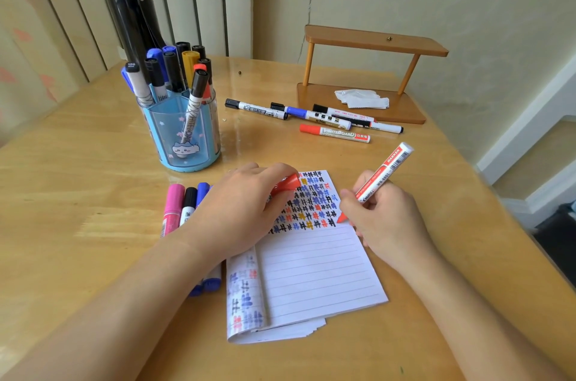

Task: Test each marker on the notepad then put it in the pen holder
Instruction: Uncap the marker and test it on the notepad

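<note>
My right hand point(386, 218) grips an uncapped red marker point(385, 173), its tip at the right edge of the lined notepad point(311, 268), level with the lowest row of colored marks. My left hand point(240, 209) rests on the notepad's upper left and holds the red cap point(288, 183). The blue pen holder point(184, 134), with several markers standing in it, is at the back left. Several capped markers point(314, 118) lie on the table beyond the notepad.
Pink, black and blue markers point(182, 206) lie partly under my left forearm. A small wooden shelf point(364, 75) with crumpled paper stands at the back right. A tall black cylinder point(127, 3) rises behind the holder. The table's right edge drops to the floor.
</note>
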